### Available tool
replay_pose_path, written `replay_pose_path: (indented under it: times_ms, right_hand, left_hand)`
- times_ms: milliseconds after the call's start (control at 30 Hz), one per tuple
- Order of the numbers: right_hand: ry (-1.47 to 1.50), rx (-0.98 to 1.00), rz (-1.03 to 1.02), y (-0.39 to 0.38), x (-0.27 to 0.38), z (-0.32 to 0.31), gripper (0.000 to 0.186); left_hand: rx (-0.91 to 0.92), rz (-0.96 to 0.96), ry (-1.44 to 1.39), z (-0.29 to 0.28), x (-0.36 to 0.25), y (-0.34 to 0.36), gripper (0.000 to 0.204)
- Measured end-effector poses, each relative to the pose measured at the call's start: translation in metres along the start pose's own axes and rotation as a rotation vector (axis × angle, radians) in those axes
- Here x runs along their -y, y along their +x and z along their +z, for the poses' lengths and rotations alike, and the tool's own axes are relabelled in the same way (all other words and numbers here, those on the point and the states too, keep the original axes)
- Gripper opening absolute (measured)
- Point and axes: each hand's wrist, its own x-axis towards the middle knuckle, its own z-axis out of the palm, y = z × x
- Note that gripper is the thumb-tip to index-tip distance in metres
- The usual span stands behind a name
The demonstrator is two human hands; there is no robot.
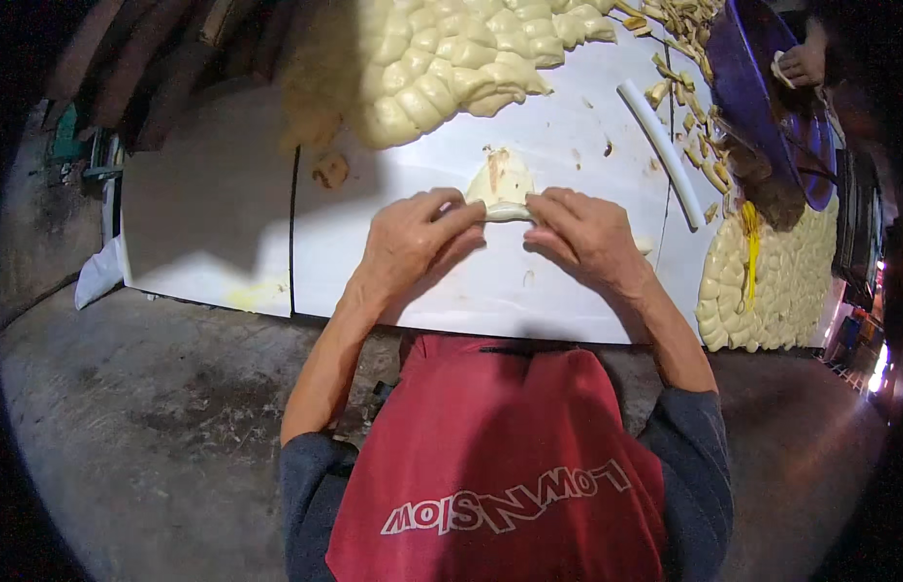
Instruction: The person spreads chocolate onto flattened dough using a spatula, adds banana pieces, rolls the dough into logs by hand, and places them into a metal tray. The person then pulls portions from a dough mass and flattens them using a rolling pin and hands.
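A flat, pale piece of dough (pixel 511 182) lies on the white tabletop in front of me, with a brown smear on its far part. Its near edge is turned up into a small roll (pixel 508 211). My left hand (pixel 413 233) pinches the left end of that roll between thumb and fingers. At the right end, my right hand (pixel 589 237) grips it in the same way, thumb towards me. Both forearms reach over the table's near edge.
Beyond my hands spreads a large mass of dough pieces (pixel 442 68); another mass (pixel 762 291) lies right, with a yellow strip (pixel 752 247) on it. A white rod (pixel 662 155), yellowish strips (pixel 697 145) and a purple basin (pixel 752 78) are nearby. Another person's hand (pixel 804 64) is beside the basin.
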Motion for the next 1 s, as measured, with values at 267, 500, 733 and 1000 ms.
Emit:
replay_pose_path:
  times_ms: [267, 500, 733, 1000]
  right_hand:
    - [-0.027, 0.021, 0.094, 0.008, -0.007, 0.001, 0.022]
    - [-0.158, 0.156, 0.085, 0.009, -0.011, 0.008, 0.037]
    - [-0.173, 0.062, -0.072, 0.014, -0.007, 0.009, 0.037]
    - [-0.078, 0.075, -0.088, 0.010, -0.017, 0.006, 0.024]
  left_hand:
    - [-0.044, 0.007, 0.038, 0.000, -0.005, 0.010, 0.019]
    - [0.038, -0.035, 0.177, 0.012, -0.002, 0.006, 0.040]
    - [0.202, 0.033, 0.343, 0.014, 0.010, 0.016, 0.058]
    - [0.045, 0.065, 0.113, 0.007, 0.014, 0.013, 0.043]
